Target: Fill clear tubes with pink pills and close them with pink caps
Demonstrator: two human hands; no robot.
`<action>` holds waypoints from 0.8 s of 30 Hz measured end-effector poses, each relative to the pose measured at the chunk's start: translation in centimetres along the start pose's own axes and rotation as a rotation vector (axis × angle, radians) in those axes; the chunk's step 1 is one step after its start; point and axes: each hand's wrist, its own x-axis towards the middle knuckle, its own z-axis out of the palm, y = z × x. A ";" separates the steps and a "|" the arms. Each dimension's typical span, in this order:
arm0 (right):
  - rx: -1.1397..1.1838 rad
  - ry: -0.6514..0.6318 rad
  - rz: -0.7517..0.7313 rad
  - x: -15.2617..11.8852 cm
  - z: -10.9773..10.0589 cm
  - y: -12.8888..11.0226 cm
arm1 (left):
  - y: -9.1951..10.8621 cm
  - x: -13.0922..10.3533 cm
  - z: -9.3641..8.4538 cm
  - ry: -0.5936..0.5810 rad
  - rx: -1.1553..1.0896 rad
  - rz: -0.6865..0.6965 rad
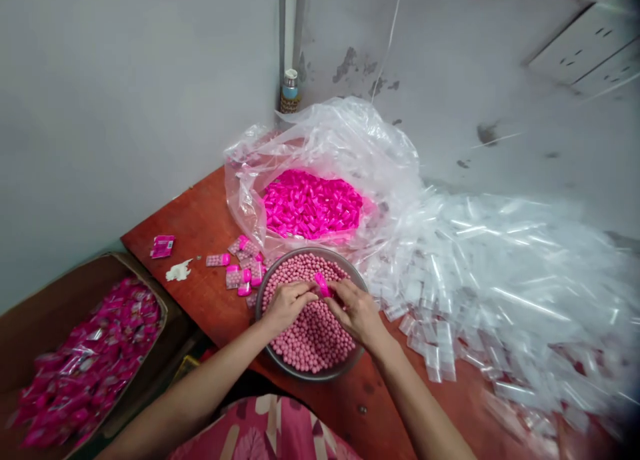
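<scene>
Over a round metal bowl (pixel 265 343) of pink beads (pixel 310 340), my two hands meet at the fingertips. Between them is a small bright pink cap (pixel 321 285). My left hand (pixel 287 307) pinches at its left side, fingers closed. From the other side, the thumb and fingers of my right hand (pixel 357 310) close on it. Whether a clear container is joined to the cap is hidden by the fingers. Just left of the bowl lie several small clear containers (pixel 233 278) with pink caps, filled with beads.
Behind the bowl, an open plastic bag (pixel 350 137) holds many pink caps (pixel 313 203). Clear empty containers (pixel 440 347) spill across the right side of the red table (pixel 200 213). At lower left stands a carton (pixel 45 300) of pink packets (pixel 100 353). A bottle (pixel 290 90) stands in the corner.
</scene>
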 end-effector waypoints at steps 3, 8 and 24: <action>-0.094 -0.049 -0.025 -1.5 0.4 -0.6 | -0.1 -0.7 0.0 -0.080 0.061 0.090; -0.140 -0.131 -0.051 -2.5 0.6 -0.8 | -0.3 -1.1 -0.1 -0.218 0.301 0.207; -0.152 -0.201 -0.116 -2.3 1.8 -0.9 | 0.0 -2.3 -0.4 -0.199 0.424 0.069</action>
